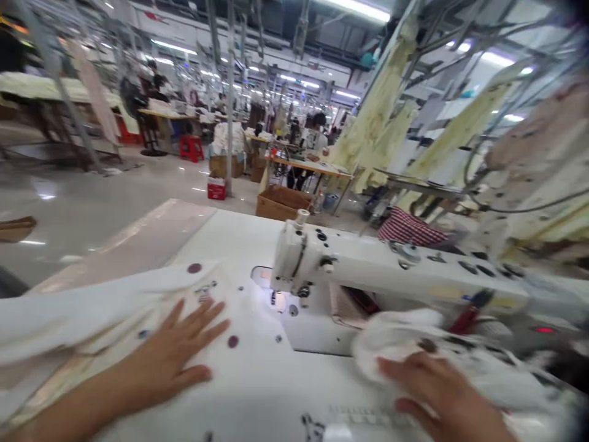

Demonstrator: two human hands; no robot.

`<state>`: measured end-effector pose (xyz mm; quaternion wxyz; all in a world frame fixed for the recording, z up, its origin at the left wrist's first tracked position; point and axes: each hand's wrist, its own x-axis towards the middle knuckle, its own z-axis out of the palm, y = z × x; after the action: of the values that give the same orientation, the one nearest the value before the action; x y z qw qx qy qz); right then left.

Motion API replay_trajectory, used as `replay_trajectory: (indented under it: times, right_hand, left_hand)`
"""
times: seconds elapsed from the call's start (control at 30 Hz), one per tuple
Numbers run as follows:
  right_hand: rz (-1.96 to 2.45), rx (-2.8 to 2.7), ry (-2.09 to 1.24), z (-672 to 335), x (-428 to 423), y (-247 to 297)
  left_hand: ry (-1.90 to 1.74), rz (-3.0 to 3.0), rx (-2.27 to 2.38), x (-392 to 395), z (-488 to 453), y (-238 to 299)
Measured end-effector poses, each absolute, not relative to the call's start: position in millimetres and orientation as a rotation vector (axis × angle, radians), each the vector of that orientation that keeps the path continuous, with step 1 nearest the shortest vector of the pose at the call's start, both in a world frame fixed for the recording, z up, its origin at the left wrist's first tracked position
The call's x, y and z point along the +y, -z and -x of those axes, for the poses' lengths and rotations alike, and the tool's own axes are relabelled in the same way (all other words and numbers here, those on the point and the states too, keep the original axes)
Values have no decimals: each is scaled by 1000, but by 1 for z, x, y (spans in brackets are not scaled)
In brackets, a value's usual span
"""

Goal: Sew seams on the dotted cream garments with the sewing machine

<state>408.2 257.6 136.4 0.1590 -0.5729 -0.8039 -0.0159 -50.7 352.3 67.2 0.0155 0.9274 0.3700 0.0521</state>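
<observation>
White printed fabric (138, 307): spread flat on the desk (239, 239), left of the sewing machine (368, 270); dark dots and small motifs on its surface.
Left hand (177, 353): palm down on this fabric, fingers spread and apart, pressing rather than gripping.
Bunched white cloth (396, 341): crumpled heap in front of the machine arm, blurred.
Right hand (442, 393): resting against the heap's near edge; whether its grip closes on the cloth cannot be told.
Cardboard box (283, 202): on the floor beyond the desk.
Pale yellow garments (377, 116): hanging overhead at right.

Sewing machine (368, 270) between hands, fabric (257, 368) around.
</observation>
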Motion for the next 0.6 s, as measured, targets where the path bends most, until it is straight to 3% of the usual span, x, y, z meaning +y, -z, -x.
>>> replay_trajectory:
  times: [0.1,0.2,0.37,0.6]
  right_hand:
    - [1835,-2441,-193,-416,246,-133]
    - [2182,-2166,-312,-426,246,-126]
    - [2465,-1903,49,-430,269,-114]
    - [2217,-1808,242,-414,301,-95]
  left_hand:
    - [-247,-2915,1185,381,69,-57]
    - [-461,-2880,1324,405,53,-48]
    - [-521,-2866,1246,395,10,-35]
    - [-188,-2918,1206,417,7,-59]
